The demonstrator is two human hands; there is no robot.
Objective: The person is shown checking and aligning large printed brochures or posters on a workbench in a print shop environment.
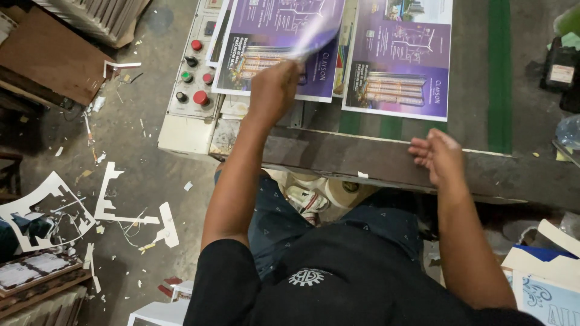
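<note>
My left hand [273, 90] reaches forward over a stack of purple printed sheets [266, 54] on the machine table and grips the top sheet, whose corner [314, 39] is lifted and blurred. A second purple printed sheet [399, 66] lies flat to the right of the stack. My right hand [440, 158] hovers near the table's dark front edge [362, 158], fingers loosely curled and holding nothing.
A cream control panel [192, 78] with red, green and black buttons sits left of the sheets. A green strip [499, 72] runs down the table. White card offcuts [115, 199] litter the concrete floor at left. Printed cards [544, 296] lie at bottom right.
</note>
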